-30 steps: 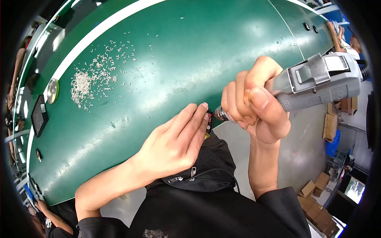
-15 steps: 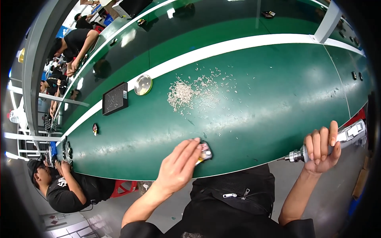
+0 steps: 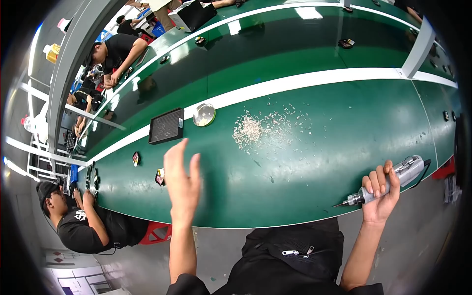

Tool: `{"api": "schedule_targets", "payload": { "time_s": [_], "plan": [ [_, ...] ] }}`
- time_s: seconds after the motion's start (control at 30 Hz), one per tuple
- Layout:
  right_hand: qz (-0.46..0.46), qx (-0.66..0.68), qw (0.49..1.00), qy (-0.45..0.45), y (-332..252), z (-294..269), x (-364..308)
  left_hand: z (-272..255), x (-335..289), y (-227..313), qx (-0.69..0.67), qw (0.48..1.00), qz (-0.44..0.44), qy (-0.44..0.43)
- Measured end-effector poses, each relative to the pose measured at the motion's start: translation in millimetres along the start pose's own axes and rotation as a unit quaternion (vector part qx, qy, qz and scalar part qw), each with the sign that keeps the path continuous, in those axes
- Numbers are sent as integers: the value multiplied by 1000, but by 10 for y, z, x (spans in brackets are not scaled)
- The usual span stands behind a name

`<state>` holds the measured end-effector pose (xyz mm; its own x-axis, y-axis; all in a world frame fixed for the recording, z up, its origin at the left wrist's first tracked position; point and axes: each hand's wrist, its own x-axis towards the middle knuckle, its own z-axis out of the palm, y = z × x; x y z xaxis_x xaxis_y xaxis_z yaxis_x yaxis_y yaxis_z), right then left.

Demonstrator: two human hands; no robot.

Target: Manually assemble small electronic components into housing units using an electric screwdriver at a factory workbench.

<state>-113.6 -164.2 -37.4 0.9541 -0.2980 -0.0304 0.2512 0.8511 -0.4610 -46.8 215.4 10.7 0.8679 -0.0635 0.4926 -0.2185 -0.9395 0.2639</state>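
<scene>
My right hand (image 3: 377, 191) is wrapped round a silver-grey electric screwdriver (image 3: 407, 172), its thin bit pointing left over the table's near edge. My left hand (image 3: 181, 179) reaches over the green table with fingers stretched and apart, holding nothing. Just left of it lies a small black part with pink and yellow bits (image 3: 160, 177), partly hidden by the hand. A similar small part (image 3: 136, 158) sits farther left. Beyond my left hand are a black perforated tray (image 3: 166, 127) and a round clear dish (image 3: 204, 115). A loose heap of tiny pale screws (image 3: 248, 130) spreads toward the right.
A white rail (image 3: 295, 82) runs along the table's far side, with a grey post (image 3: 418, 49) at the right. Past it, a second green surface carries several small black parts. A person in black (image 3: 83, 223) works at the left end; others work farther back.
My left hand has let go of the small black part and moved left and away from me; the part now lies farther left. My right hand still holds the screwdriver, now nearer the table.
</scene>
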Motion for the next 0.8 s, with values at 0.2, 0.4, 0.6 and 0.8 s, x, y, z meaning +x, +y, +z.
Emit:
{"api": "schedule_targets", "payload": {
  "time_s": [0.2, 0.4, 0.6, 0.8],
  "plan": [
    [-10, -11, 1000, -10, -14, -23, -26, 630, 577, 248, -54, 993, 95, -44],
    [0, 6, 1000, -12, 14, -22, -61, 809, 787, 167, 4, 987, 124, -104],
    [8, 2, 1000, -19, -40, -40, -72, 884, 794, 176, 54, 973, 199, -102],
    [0, 17, 1000, -18, -35, -52, -78, 919, 808, 101, 16, 978, 196, -64]
  ]
}}
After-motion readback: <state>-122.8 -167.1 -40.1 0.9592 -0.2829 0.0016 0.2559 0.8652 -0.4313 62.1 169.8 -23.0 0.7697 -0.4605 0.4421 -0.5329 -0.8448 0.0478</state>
